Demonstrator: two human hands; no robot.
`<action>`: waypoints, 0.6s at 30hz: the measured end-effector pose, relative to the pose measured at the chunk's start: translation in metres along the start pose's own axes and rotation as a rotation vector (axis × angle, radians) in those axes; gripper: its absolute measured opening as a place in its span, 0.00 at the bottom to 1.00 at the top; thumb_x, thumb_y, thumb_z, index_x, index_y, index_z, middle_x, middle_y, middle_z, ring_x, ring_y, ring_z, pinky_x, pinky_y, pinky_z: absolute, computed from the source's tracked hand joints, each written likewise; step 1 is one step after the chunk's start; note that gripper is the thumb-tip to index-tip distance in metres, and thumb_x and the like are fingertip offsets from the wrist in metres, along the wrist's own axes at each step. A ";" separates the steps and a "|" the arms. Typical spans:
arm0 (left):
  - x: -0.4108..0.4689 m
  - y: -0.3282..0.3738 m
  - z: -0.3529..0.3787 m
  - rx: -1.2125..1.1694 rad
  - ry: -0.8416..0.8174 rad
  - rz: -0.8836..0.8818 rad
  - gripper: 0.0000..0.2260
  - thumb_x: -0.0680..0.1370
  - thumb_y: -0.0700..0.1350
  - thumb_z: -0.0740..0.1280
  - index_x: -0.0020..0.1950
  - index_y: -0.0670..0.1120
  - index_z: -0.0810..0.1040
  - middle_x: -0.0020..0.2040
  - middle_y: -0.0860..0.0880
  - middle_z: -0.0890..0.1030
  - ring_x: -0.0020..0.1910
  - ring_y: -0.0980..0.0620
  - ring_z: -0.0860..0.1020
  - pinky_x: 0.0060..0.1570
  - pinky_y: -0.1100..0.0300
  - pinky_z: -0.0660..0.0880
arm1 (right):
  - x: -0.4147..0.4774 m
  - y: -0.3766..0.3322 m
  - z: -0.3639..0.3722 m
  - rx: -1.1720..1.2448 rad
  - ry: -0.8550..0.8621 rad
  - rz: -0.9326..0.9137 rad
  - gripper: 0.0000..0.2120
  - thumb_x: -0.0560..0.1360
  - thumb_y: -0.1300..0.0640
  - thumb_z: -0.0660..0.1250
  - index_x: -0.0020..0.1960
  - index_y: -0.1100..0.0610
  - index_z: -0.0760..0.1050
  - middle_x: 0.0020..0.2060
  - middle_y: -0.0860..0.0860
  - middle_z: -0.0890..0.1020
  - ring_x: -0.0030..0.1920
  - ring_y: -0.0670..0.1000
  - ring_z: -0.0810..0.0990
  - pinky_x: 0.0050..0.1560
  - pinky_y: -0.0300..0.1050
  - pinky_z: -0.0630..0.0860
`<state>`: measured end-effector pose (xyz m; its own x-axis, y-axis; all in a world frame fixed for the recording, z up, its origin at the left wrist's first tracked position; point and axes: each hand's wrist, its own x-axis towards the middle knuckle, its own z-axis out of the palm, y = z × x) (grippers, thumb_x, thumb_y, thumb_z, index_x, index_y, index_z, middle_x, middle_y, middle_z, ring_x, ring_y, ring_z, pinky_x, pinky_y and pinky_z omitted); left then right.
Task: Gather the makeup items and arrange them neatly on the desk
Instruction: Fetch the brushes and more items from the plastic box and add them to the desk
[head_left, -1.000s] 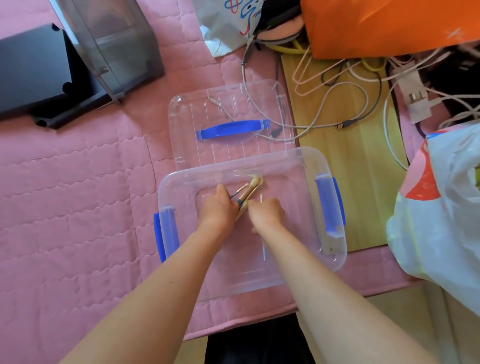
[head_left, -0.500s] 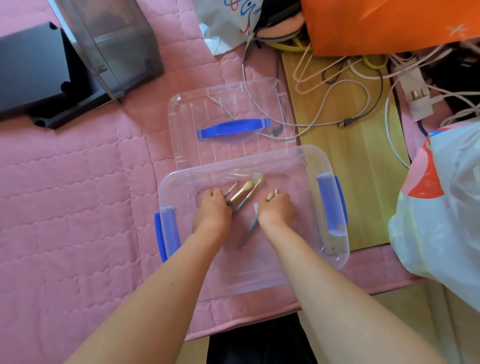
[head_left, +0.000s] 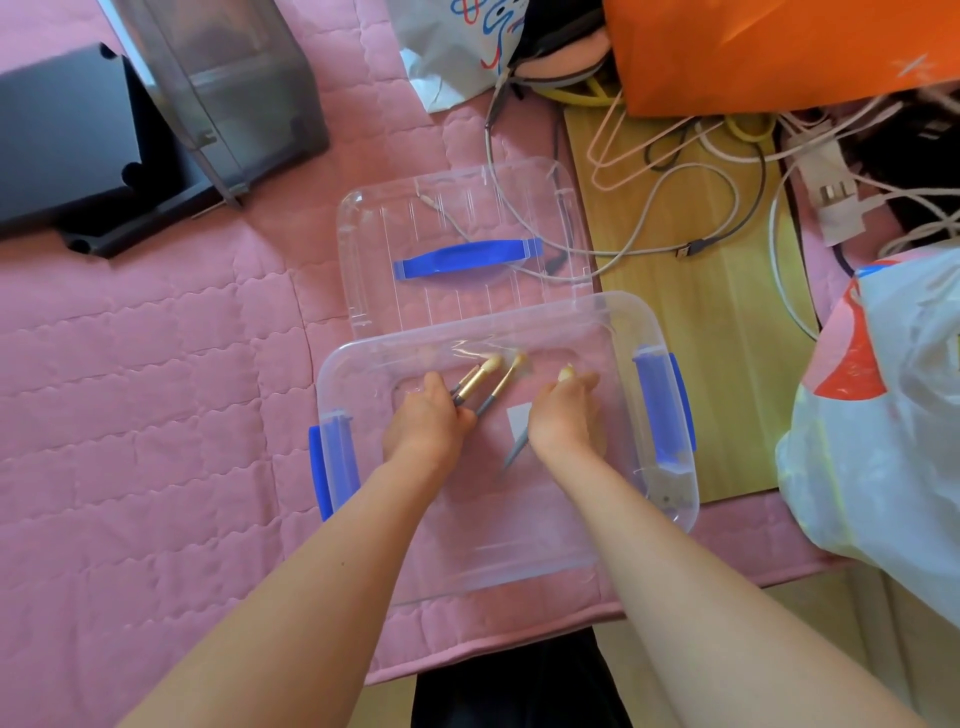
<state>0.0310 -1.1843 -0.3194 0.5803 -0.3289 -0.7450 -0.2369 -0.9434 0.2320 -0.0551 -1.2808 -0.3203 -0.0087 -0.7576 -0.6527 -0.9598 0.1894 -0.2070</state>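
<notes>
A clear plastic storage box (head_left: 670, 499) with blue side latches sits on the pink quilted cover, and both my hands are inside it. My left hand (head_left: 423, 426) grips a small bunch of makeup brushes (head_left: 480, 382) with gold ferrules and grey handles, their tips pointing up and right. My right hand (head_left: 561, 415) holds one more makeup brush (head_left: 517, 449); its grey handle sticks out below the palm and its pale tip shows above the fingers.
The box's clear lid (head_left: 457, 223) with a blue handle lies just behind the box. A wooden desk surface (head_left: 691, 364) with tangled cables lies to the right. A grey organiser (head_left: 228, 88), a black box (head_left: 62, 156), an orange bag (head_left: 769, 47) and a white plastic bag (head_left: 883, 415) surround the area.
My hands have drawn apart inside the box. The right hand has moved right, carrying one brush away from the bunch that stays in the left hand.
</notes>
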 end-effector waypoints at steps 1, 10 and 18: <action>0.000 0.001 0.000 0.013 -0.017 -0.004 0.09 0.78 0.45 0.59 0.55 0.42 0.66 0.51 0.40 0.77 0.45 0.41 0.74 0.40 0.53 0.68 | -0.001 0.000 0.000 0.041 -0.004 -0.002 0.14 0.83 0.51 0.45 0.57 0.59 0.63 0.56 0.61 0.78 0.55 0.64 0.77 0.45 0.51 0.67; -0.002 -0.001 0.008 0.000 -0.048 0.018 0.06 0.82 0.48 0.52 0.49 0.46 0.63 0.49 0.38 0.79 0.47 0.39 0.77 0.39 0.53 0.68 | -0.009 -0.010 0.019 0.146 -0.149 -0.054 0.23 0.75 0.42 0.64 0.54 0.63 0.74 0.49 0.61 0.82 0.50 0.62 0.81 0.50 0.49 0.77; -0.004 -0.005 0.013 -0.124 -0.121 0.013 0.07 0.82 0.47 0.50 0.49 0.45 0.63 0.50 0.37 0.78 0.49 0.37 0.76 0.51 0.44 0.75 | -0.019 -0.021 0.029 0.007 -0.029 -0.020 0.15 0.75 0.56 0.66 0.59 0.61 0.73 0.55 0.57 0.80 0.57 0.58 0.79 0.49 0.46 0.74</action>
<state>0.0198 -1.1776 -0.3257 0.4778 -0.3405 -0.8098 -0.1413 -0.9396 0.3117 -0.0266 -1.2526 -0.3246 0.0188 -0.7431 -0.6689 -0.9577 0.1788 -0.2255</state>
